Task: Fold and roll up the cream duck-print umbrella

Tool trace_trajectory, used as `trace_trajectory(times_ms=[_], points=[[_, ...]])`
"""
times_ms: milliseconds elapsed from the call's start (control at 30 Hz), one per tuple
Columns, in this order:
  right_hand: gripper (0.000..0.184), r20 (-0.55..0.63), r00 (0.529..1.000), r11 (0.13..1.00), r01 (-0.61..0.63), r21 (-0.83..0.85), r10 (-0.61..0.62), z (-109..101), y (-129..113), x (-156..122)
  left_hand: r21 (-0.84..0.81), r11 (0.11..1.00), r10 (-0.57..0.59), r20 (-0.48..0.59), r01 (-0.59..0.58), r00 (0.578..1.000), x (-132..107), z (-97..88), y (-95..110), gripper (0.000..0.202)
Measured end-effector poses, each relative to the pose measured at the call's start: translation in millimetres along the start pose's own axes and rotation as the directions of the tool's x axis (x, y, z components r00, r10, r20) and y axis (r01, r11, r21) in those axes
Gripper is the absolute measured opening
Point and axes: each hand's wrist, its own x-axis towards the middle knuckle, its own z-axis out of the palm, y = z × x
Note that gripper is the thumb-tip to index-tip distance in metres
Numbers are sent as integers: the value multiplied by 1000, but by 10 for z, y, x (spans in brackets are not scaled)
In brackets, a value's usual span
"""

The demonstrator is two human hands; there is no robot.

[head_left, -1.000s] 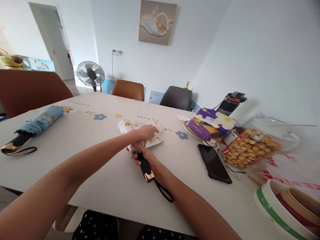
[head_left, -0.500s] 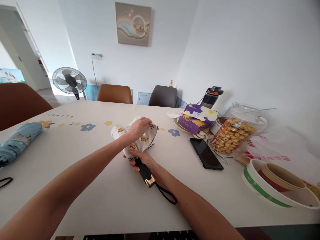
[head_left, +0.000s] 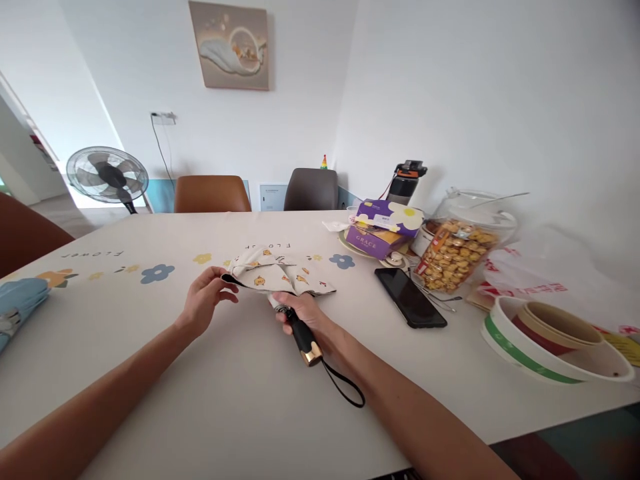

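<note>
A white folding umbrella [head_left: 270, 275] with small orange cartoon prints lies over the middle of the table, its canopy loose and partly fanned out. My right hand [head_left: 300, 312] is wrapped round its shaft just above the black handle [head_left: 301, 331], which has a gold end and a black wrist loop [head_left: 345, 387]. At the canopy's left corner, my left hand [head_left: 207, 297] pinches the dark-lined fabric edge between thumb and fingers. Farther left, partly out of view, rests a folded light blue umbrella [head_left: 20, 307].
Right of the umbrella lies a black phone [head_left: 411, 297]. Behind it are a purple tissue box [head_left: 383, 227], a dark bottle [head_left: 404, 183] and a clear jar of snacks [head_left: 457, 253]. A white-and-green roll [head_left: 530, 353] and a plastic bag [head_left: 545, 267] sit at the right.
My left hand has moved left from the canopy's top to its left corner, and the fabric has spread wider. My right hand keeps its grip. The view has turned slightly right.
</note>
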Motion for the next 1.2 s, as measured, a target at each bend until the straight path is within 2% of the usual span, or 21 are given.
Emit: trace_trajectory(times_ms=[100, 167, 267, 400, 600, 700, 800, 867, 933, 1000, 1067, 1133, 1200], points=[[38, 22, 1000, 1000, 1, 29, -2, -35, 4, 15, -159, 977, -134, 62, 142, 989, 56, -46, -14, 12], [42, 32, 999, 999, 19, 43, -20, -58, 22, 40, -183, 964, -191, 28, 192, 981, 82, -60, -17, 18], [40, 7, 999, 999, 31, 16, -31, -75, 44, 66, -135, 970, -209, -33, 203, 977, 94, -74, -37, 25], [31, -24, 998, 997, 53, -56, -54, -62, 55, 59, -110, 968, -224, 32, 226, 974, 103, -103, -71, 28], [33, -79, 979, 958, 165, -237, -188, -19, 13, -6, -136, 943, -305, 3, 302, 952, 107, -111, -82, 23], [30, -62, 966, 927, 223, -302, -253, -32, -44, -44, -156, 943, -296, 15, 295, 955, 79, -76, -78, 16], [30, -103, 950, 912, 246, -327, -293, -71, -89, -52, -114, 953, -282, -7, 280, 959, 59, -57, -85, 17], [28, -124, 945, 913, 250, -323, -303, -97, -103, -43, -78, 957, -285, -58, 280, 957, 66, -73, -97, 19], [26, -122, 946, 912, 248, -325, -301, -113, -113, -37, -29, 960, -278, -170, 277, 945, 92, -114, -109, 17], [24, -98, 951, 909, 247, -337, -295, -113, -124, -45, 56, 966, -224, -322, 254, 920, 126, -164, -110, 28], [21, -53, 959, 899, 241, -366, -279, -97, -138, -70, 151, 968, -122, -420, 202, 899, 159, -196, -88, 41], [21, -12, 962, 880, 245, -408, -273, -67, -147, -107, 195, 972, -37, -429, 133, 902, 184, -187, -36, 42], [25, 20, 959, 856, 263, -446, -284, -27, -145, -148, 184, 981, 8, -384, 68, 923, 205, -130, 40, 40]])
